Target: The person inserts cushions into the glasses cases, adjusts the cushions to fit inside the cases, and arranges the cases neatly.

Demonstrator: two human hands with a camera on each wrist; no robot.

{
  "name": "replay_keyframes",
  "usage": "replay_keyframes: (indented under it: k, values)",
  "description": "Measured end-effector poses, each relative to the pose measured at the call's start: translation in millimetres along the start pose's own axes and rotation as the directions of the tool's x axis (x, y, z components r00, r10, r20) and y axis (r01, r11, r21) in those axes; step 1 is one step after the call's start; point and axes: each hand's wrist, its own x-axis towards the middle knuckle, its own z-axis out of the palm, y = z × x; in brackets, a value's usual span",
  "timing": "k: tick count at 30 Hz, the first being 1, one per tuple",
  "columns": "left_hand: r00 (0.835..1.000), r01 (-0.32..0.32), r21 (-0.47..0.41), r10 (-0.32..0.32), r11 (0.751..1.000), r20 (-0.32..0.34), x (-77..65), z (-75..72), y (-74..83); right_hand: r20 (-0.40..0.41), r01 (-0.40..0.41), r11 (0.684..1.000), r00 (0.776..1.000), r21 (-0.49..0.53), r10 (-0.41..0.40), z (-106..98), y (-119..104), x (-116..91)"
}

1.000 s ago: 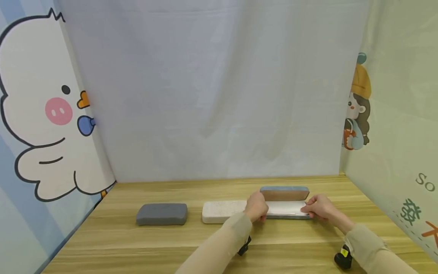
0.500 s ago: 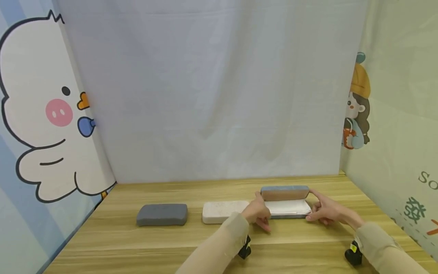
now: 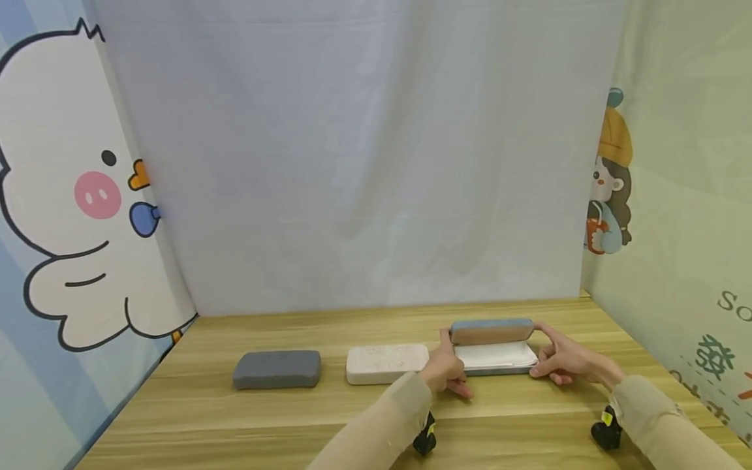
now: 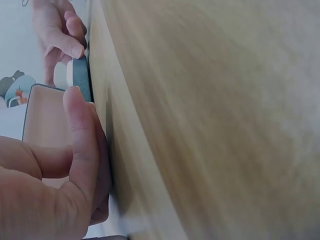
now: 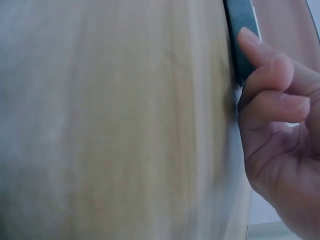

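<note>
A blue glasses case stands with its lid raised on the right half of the table, its brown lining showing. White folded cloth or paper lies inside the base. My left hand holds the case's left end, index finger up beside the lid and thumb along the front. At the other end, my right hand has its index finger at the lid's right edge and its thumb at the base's front corner. The right wrist view shows the case's dark edge by the thumb tip, the other fingers curled.
A speckled white case lies just left of my left hand. Farther left lies a grey case. The wooden table ends at a hanging pale curtain, with printed cloths at both sides.
My right hand has let go of the white cloth's edge and opened out to the case's lid and base. My left hand's index finger has risen beside the lid; its thumb has stretched forward.
</note>
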Motion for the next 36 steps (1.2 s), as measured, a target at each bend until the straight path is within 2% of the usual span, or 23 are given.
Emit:
replay_keyframes:
  k: [10,21,31,36]
  values:
    - [0.999,0.008,-0.034,-0.009,0.999,-0.032,-0.9,1.6,-1.9,0.047,0.038,0.998,0.998,0.042,-0.04,-2.8,4.7,3.4]
    - [0.999,-0.016,0.011,0.016,1.0,-0.046,-5.1,0.8,1.3,0.054,0.045,0.997,0.997,0.067,-0.049,-2.3,6.0,1.5]
    - [0.999,-0.043,0.009,0.043,0.999,-0.029,4.9,1.6,-5.1,0.058,0.079,0.994,0.995,0.077,-0.084,-0.1,6.9,-0.6]
    - [0.998,-0.051,0.031,0.053,0.998,-0.04,0.9,0.2,-3.7,0.05,0.066,0.996,0.996,0.063,-0.069,1.8,4.5,-0.9]
